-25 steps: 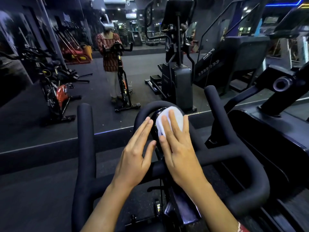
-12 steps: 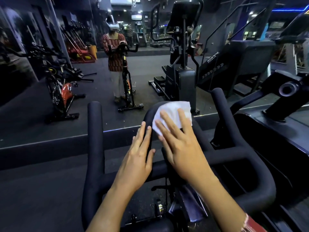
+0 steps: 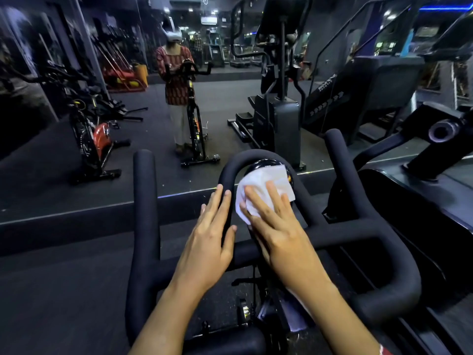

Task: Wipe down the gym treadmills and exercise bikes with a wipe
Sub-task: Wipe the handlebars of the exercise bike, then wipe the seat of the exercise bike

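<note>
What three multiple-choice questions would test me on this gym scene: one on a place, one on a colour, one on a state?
1. Where is the wipe?
A. on the floor
B. on the round console inside the loop
C. on a seat

2. What colour is the wipe?
A. white
B. blue
C. yellow

3. How is the left hand?
A. clenched in a fist
B. gripping a bottle
C. flat, fingers straight

Answers:
1 B: the right hand presses it onto the console.
2 A: it shows bright white.
3 C: its fingers lie straight against the loop's left side.
</note>
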### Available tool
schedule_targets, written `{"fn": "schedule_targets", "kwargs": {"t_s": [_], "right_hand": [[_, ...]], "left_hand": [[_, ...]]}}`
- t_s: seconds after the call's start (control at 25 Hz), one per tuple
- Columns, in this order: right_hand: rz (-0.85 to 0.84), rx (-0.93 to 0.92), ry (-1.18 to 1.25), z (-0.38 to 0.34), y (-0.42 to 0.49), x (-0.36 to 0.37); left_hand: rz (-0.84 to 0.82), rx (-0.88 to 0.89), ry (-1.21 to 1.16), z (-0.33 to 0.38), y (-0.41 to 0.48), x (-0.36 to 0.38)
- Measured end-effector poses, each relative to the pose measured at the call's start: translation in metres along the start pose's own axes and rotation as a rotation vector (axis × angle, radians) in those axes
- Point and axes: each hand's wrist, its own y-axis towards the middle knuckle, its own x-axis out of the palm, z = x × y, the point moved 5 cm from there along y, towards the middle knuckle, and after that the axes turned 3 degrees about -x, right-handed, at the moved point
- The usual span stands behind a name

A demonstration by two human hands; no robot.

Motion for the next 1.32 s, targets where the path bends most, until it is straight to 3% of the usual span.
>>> {"fn": "schedule_targets", "kwargs": {"t_s": [0.12,0.44,0.64,0.92,1.32], "right_hand": [[0.102,0.116,0.083,0.003,-0.024,-0.005],[0.326,0.479,0.166,0.016,0.02,-0.015],[0.293,0.559,0.101,-0.026,-0.001,-0.053],[0.403,0.807,-0.184,-0.091,-0.041,-0.117],[0.549,1.229,-0.484,-0.246,-0.178,-0.199]], "left_hand": [[0.052,0.02,-0.028,-0.003,0.001,0.002],[0.138,0.111,-0.171,0.011,0.001,-0.002],[0.14,0.159,-0.425,0.025,-0.003,-0.011],[-0.163,0.358,-0.584,0.055,-0.032,-0.021],[-0.69,0.555,-0.816,0.132,-0.182,-0.019]]}}
